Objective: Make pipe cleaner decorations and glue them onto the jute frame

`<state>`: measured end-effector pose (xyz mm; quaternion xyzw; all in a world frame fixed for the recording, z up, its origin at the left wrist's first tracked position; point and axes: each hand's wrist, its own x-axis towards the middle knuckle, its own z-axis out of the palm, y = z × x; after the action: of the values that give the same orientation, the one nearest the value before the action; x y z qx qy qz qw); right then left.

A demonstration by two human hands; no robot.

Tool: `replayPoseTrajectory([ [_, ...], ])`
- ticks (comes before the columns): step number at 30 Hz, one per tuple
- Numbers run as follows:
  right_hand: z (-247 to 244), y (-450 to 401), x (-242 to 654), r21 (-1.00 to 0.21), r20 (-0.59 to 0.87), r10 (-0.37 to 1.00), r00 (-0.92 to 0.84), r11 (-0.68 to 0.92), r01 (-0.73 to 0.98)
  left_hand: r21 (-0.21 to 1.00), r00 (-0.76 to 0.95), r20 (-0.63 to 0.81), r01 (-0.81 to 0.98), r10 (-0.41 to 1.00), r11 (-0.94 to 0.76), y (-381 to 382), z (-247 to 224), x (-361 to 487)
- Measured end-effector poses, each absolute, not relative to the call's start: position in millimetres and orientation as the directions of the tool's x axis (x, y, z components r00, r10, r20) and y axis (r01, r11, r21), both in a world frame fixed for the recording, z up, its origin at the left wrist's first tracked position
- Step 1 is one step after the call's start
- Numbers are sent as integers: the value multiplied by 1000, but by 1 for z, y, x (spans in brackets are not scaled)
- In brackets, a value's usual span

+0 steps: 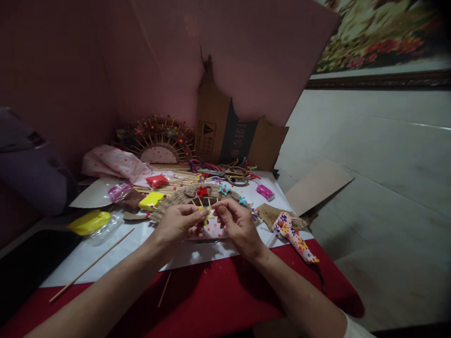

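Between the fingertips of my left hand (178, 225) is a small yellow clay piece (208, 218), perhaps a flower; its exact shape is partly hidden. My right hand (241, 227) is closed in a pinch right beside it, and whatever sits in those fingers is too small to make out. Just behind both hands lies a half-round fan-like craft (176, 198), wrapped in twine, with a red flower (202, 191) and blue flowers (224, 189) along its arch. Short sticks and a pink dotted cloth panel (213, 229) show beneath my fingers.
A finished-looking fan craft (158, 154) leans at the back. Scissors (229, 175) lie among coloured strands. Yellow clay packs (151, 201), a magenta pack (265, 192) and a wooden stick (93, 264) rest on white paper. A flower-patterned, cloth-covered tool (295, 238) sits right, near torn cardboard (225, 126).
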<state>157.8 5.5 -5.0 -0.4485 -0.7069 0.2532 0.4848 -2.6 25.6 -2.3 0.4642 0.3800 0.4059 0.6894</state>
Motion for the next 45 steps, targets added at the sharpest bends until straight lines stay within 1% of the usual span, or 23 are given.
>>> replayPoseTrajectory([
  [3, -3, 5, 157, -740, 523, 839, -149, 534, 408, 956, 419, -113, -202, 901, 214, 25, -2, -2],
  [8, -4, 5, 155, -678, 576, 795, -192, 595, 432, 984, 390, -63, -128, 919, 122, 24, 0, 0],
  [17, -10, 5, 153, -649, 624, 756, -198, 643, 406, 987, 334, -68, -112, 940, 112, 22, 1, 0],
  [21, -10, 7, 154, -677, 605, 773, -190, 625, 388, 986, 341, -85, -106, 936, 127, 24, 1, 0],
  [27, -14, 10, 154, -837, 436, 890, -135, 456, 301, 995, 372, -35, -69, 928, 65, 21, 4, 2],
  [30, -17, 10, 154, -878, 385, 913, -136, 408, 251, 998, 375, -24, -47, 927, 45, 20, 4, 1],
  [33, -19, 11, 154, -867, 396, 910, -121, 414, 276, 996, 381, -54, -49, 923, 79, 21, 1, 1],
  [36, -20, 13, 156, -862, 399, 912, -91, 407, 301, 987, 382, -75, -104, 921, 123, 22, -1, 1],
  [40, -20, 17, 159, -861, 401, 916, -24, 385, 333, 965, 289, -125, -188, 949, 184, 24, -2, 1],
  [42, -20, 17, 160, -845, 422, 907, 10, 388, 368, 963, 276, -144, -183, 950, 199, 25, -3, 0],
  [45, -19, 16, 160, -827, 448, 894, 27, 402, 393, 974, 332, -118, -144, 936, 173, 25, -5, 0],
])
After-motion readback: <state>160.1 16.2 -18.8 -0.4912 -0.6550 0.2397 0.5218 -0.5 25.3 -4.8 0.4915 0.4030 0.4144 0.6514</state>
